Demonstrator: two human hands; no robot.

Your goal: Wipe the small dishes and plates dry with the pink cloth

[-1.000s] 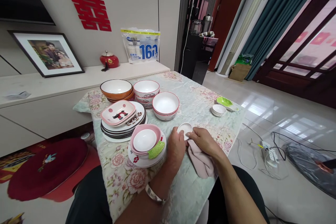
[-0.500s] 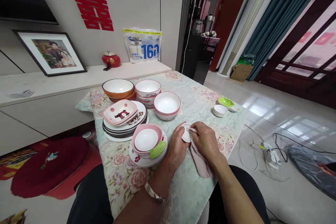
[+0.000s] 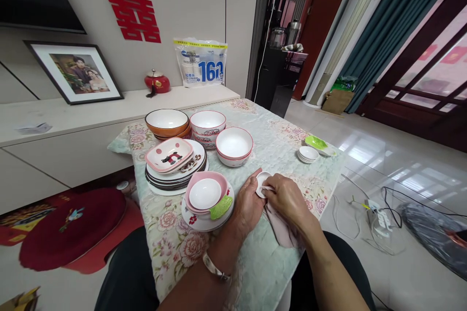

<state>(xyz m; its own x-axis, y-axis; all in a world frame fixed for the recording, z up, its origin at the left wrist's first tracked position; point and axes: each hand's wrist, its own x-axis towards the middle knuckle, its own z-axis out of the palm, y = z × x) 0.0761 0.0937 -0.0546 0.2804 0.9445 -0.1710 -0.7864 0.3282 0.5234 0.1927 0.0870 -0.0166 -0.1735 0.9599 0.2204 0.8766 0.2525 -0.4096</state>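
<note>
My left hand (image 3: 250, 204) grips a small white dish (image 3: 261, 182) by its edge, tilted toward me above the table's near side. Closed around a pale pink cloth (image 3: 280, 227), my right hand (image 3: 288, 199) presses it into the dish; the cloth's loose end hangs down onto the tablecloth. Left of my hands, a small white bowl (image 3: 205, 193) sits in a pink bowl (image 3: 192, 181) with a green leaf-shaped piece (image 3: 221, 207), all on white plates (image 3: 199, 223). On the right lie a stack of small white dishes (image 3: 308, 153) and a green leaf-shaped dish (image 3: 315, 142).
Behind are stacked plates (image 3: 175, 186) topped by a pink patterned dish (image 3: 168, 154), orange bowls (image 3: 167, 124), and red-rimmed bowls (image 3: 207, 121) with more (image 3: 234, 142) beside them. A floral tablecloth (image 3: 270, 267) covers the table. Cables and a power strip (image 3: 379, 218) lie on the floor at right.
My right hand has shifted slightly over the dish, with the cloth bunched at its fingertips. The whole view has moved a little; the stacked dishes stay as they were.
</note>
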